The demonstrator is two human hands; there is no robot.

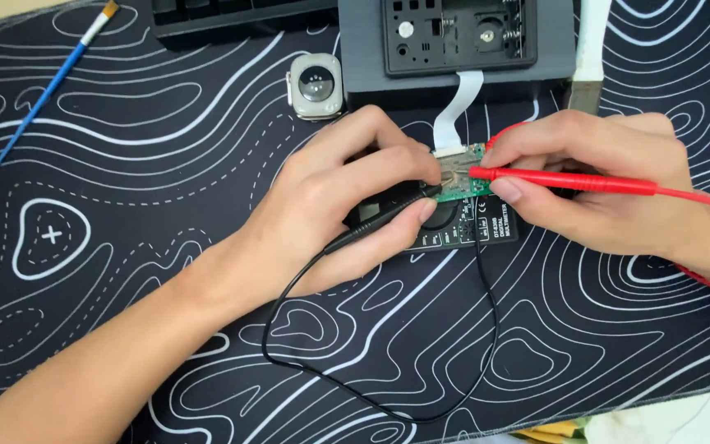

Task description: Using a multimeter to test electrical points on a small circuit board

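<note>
My left hand (347,205) grips a black test probe (384,220), its tip set on a small green circuit board (463,174) at the middle of the mat. My right hand (597,177) pinches a red test probe (569,179) that points left onto the same board. Under the board and partly hidden by my fingers lies a black multimeter (486,226). A white ribbon cable (458,111) runs from the board up to a dark grey case (454,41). The black lead (371,386) loops over the mat toward me.
A black desk mat with white contour lines (125,205) covers the table. A smartwatch body (315,85) lies face down beside the grey case. A blue-handled brush (47,86) rests at the upper left. A keyboard edge (240,16) is at the top, a flat tool (589,57) at the upper right.
</note>
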